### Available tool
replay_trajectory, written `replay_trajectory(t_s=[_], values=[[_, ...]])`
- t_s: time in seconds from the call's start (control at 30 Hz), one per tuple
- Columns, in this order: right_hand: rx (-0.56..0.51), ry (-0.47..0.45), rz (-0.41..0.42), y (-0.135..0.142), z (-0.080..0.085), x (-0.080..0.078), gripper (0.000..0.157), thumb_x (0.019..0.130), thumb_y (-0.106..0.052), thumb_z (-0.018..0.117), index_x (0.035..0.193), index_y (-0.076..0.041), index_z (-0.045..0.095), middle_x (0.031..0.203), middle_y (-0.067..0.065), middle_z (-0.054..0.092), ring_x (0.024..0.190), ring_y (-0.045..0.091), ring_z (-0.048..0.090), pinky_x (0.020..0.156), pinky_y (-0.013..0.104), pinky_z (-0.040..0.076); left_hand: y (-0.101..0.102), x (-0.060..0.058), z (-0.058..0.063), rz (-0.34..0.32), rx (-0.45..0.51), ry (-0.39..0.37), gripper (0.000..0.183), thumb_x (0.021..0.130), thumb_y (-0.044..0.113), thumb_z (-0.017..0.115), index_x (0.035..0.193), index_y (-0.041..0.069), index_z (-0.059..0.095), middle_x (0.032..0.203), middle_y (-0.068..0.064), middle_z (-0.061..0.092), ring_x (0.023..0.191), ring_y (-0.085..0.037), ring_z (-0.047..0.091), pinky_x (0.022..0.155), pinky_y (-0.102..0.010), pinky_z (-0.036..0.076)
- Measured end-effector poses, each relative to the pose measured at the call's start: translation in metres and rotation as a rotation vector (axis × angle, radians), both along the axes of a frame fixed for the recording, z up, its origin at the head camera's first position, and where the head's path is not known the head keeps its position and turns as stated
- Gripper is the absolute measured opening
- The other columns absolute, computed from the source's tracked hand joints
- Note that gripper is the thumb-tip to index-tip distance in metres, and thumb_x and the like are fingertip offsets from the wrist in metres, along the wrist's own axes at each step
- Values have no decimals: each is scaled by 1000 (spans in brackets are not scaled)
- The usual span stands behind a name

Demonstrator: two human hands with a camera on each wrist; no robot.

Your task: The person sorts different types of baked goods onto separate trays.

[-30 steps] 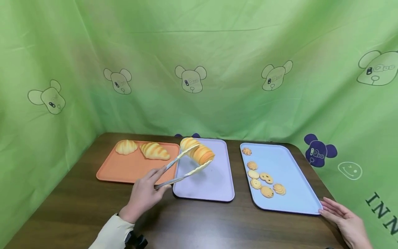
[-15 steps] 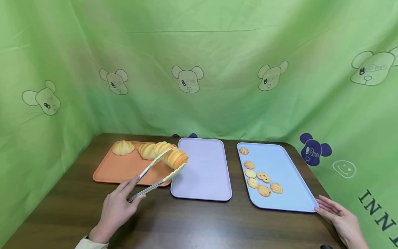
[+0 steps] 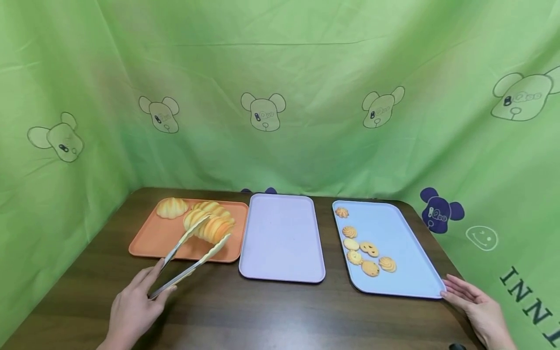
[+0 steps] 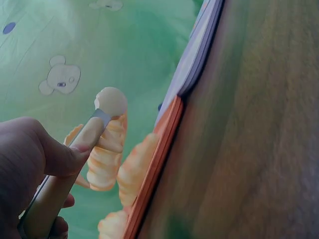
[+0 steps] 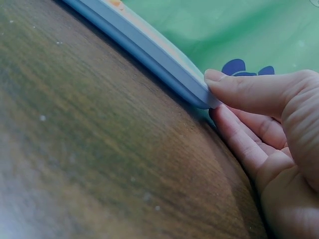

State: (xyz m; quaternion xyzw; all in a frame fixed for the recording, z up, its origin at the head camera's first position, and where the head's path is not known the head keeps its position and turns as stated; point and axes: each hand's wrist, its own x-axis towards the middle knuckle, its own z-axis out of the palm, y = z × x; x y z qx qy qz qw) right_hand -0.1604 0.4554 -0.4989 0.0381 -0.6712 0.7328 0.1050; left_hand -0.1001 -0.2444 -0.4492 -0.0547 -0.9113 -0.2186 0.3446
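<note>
My left hand [image 3: 135, 306] grips metal tongs [image 3: 190, 268] with cream scalloped tips. Between those tips is a ridged, golden bread roll [image 3: 205, 227], held over the orange tray [image 3: 153, 240]; in the left wrist view the roll [image 4: 105, 167] hangs above that tray's level. Partly behind it on the tray lies a croissant [image 3: 215, 208], and a paler ridged bun [image 3: 172, 208] sits at the back left. At the far right, my right hand [image 3: 479, 308] pinches the near corner of the blue tray [image 3: 393, 223], thumb on the rim and fingers at its underside [image 5: 234, 129].
A lilac tray [image 3: 282, 238] stands between the other two, its left side close by the orange one. Several cookies [image 3: 369, 249] lie along the blue tray's left side. Dark wooden table [image 3: 280, 311] carries everything, with a green printed curtain [image 3: 210, 146] behind and beside it.
My left hand has carried the tongs and roll leftward, from over the lilac tray to over the orange tray. The right hand has kept its hold on the blue tray's corner.
</note>
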Motion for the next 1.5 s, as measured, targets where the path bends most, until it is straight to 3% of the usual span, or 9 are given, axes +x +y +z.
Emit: replay_trajectory(t_s=[0.3,0.57,0.77,1.07,1.27,1.5], values=[[11,-2,-10,0,1,-1,52,87,20,61,113,-23,75,102,-11,74,91,-1,68,74,13,50,-16,8,-4,84,-1,-78,68,66,15,88,127,0,63,103,-17,66,57,-38,62,42,-51,42],[-6,-7,-14,1,2,1,52,86,21,61,113,-22,75,102,-10,74,91,0,69,74,13,51,-23,8,-5,153,14,-219,66,74,20,84,130,-5,60,107,-21,65,70,-48,64,51,-58,45],[0,-14,-18,0,1,1,51,86,21,62,113,-21,75,102,-10,74,91,0,69,74,13,51,-22,5,-3,162,1,-289,67,77,24,83,133,-5,58,110,-22,64,73,-47,64,52,-56,46],[-15,-31,2,2,4,-2,52,87,20,61,111,-23,75,102,-10,74,92,0,68,75,14,51,-19,3,0,157,41,-422,74,83,32,79,138,-9,50,120,-31,58,89,-57,61,62,-62,49],[-16,-23,-2,1,4,-2,51,87,20,61,112,-22,76,101,-9,74,92,0,68,75,14,51,-18,6,1,156,52,-435,76,83,34,79,138,-9,50,121,-31,57,91,-58,60,62,-62,49],[-24,-32,4,-1,0,1,51,88,20,60,112,-22,75,102,-9,74,92,0,68,75,14,51,-14,9,1,155,68,-321,75,80,31,82,138,-6,52,118,-27,59,85,-53,63,58,-60,48]])
